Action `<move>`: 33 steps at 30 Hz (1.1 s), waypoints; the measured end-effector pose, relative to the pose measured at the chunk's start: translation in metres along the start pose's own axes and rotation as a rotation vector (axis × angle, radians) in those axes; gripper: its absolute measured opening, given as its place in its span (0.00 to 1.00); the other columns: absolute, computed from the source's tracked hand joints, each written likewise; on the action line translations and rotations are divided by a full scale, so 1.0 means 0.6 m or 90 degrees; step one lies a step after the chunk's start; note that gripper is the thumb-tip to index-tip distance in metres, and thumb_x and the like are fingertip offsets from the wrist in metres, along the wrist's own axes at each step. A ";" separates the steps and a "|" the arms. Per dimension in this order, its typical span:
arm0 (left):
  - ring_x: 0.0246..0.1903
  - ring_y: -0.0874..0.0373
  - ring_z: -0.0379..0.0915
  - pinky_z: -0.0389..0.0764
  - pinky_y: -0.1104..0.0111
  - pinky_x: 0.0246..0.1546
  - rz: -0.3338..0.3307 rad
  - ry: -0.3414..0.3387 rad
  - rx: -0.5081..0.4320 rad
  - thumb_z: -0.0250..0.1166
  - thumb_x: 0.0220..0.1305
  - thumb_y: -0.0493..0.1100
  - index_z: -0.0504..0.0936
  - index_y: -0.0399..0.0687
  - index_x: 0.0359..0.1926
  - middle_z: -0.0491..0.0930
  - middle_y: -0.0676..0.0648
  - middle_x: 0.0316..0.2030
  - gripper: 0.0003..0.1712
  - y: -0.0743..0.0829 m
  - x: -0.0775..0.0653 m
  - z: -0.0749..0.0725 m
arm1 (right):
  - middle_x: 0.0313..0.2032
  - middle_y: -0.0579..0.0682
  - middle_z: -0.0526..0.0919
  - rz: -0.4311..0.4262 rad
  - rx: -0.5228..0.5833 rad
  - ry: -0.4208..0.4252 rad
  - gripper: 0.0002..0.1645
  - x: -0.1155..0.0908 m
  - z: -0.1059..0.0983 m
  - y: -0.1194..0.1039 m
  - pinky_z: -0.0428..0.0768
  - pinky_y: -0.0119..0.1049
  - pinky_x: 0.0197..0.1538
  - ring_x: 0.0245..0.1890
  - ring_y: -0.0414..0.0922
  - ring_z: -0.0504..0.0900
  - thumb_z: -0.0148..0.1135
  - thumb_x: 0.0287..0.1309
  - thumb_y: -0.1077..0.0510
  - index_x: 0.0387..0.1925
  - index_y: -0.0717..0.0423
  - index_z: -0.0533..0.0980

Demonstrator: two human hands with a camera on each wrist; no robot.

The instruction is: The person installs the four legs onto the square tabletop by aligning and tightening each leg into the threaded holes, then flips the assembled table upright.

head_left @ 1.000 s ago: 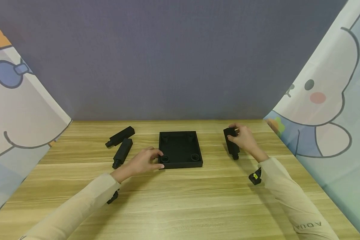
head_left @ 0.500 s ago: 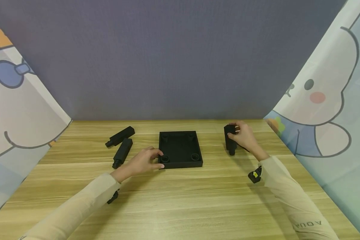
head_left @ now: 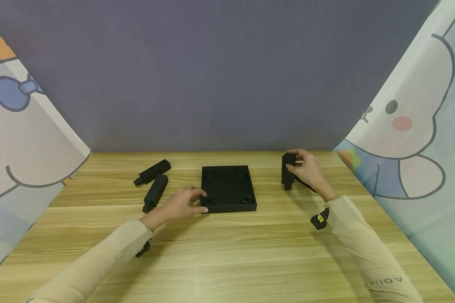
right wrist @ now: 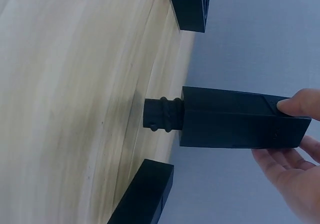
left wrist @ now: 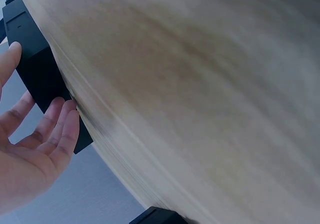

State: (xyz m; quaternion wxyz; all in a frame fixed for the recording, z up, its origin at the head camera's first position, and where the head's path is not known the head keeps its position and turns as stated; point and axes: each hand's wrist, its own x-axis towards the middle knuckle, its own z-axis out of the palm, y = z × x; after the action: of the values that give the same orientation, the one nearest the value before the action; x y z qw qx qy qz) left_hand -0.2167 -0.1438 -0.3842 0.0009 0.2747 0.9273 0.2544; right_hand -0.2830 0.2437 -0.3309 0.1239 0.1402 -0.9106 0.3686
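My right hand [head_left: 306,169] pinches a black square leg [head_left: 288,169] near its top, between thumb and fingers. The leg stands upright in the air, its threaded end [right wrist: 162,115] pointing down at the table. A shallow black square panel [head_left: 227,208] with a raised rim and round sockets in its corners lies mid-table. At the panel's near left corner, my left hand [head_left: 183,203] holds on, thumb on the front wall and fingers at the left side. In the left wrist view, the fingertips [left wrist: 69,106] press on the panel's wall.
Two more black legs [head_left: 151,171] [head_left: 155,192] lie to the left of the panel on the wooden table [head_left: 227,252]. Another leg [right wrist: 142,196] lies behind my right hand. Wrist cameras [head_left: 319,221] [head_left: 143,249] hang under both sleeves. A grey partition [head_left: 227,75] closes off the back.
My right hand has raised the leg off the table and turned it from slanted to upright, drifting slightly left. The leg behind it has come into sight. My left hand stays put.
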 end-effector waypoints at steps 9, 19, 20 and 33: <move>0.40 0.54 0.75 0.78 0.63 0.39 -0.002 -0.001 -0.002 0.68 0.51 0.55 0.77 0.50 0.49 0.76 0.48 0.43 0.25 -0.002 0.000 0.002 | 0.51 0.64 0.73 -0.003 0.074 0.029 0.26 0.010 0.015 -0.002 0.78 0.47 0.49 0.49 0.59 0.76 0.62 0.51 0.67 0.54 0.63 0.70; 0.40 0.54 0.74 0.78 0.63 0.38 -0.002 -0.002 -0.003 0.67 0.52 0.55 0.77 0.51 0.48 0.76 0.48 0.43 0.24 -0.004 0.000 0.003 | 0.51 0.64 0.72 -0.004 0.132 0.026 0.26 0.021 0.032 -0.010 0.76 0.48 0.52 0.50 0.59 0.74 0.62 0.51 0.68 0.55 0.63 0.69; 0.40 0.54 0.75 0.78 0.63 0.38 -0.002 -0.002 -0.003 0.67 0.52 0.55 0.77 0.50 0.48 0.76 0.48 0.43 0.24 -0.003 0.000 0.003 | 0.51 0.64 0.72 -0.006 0.137 0.026 0.26 0.022 0.034 -0.011 0.76 0.48 0.52 0.51 0.59 0.74 0.62 0.51 0.69 0.54 0.63 0.69; 0.40 0.53 0.75 0.78 0.62 0.39 -0.006 -0.005 -0.001 0.68 0.52 0.54 0.77 0.49 0.49 0.76 0.47 0.42 0.25 0.005 -0.001 -0.001 | 0.51 0.64 0.71 -0.021 0.194 0.020 0.25 0.038 0.056 -0.027 0.75 0.49 0.53 0.51 0.59 0.73 0.61 0.51 0.69 0.54 0.65 0.70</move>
State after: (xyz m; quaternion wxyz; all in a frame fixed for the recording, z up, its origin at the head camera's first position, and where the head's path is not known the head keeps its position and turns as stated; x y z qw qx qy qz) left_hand -0.2151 -0.1423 -0.3823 0.0058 0.2716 0.9284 0.2537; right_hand -0.3028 0.2051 -0.3366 0.1214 0.1665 -0.8396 0.5026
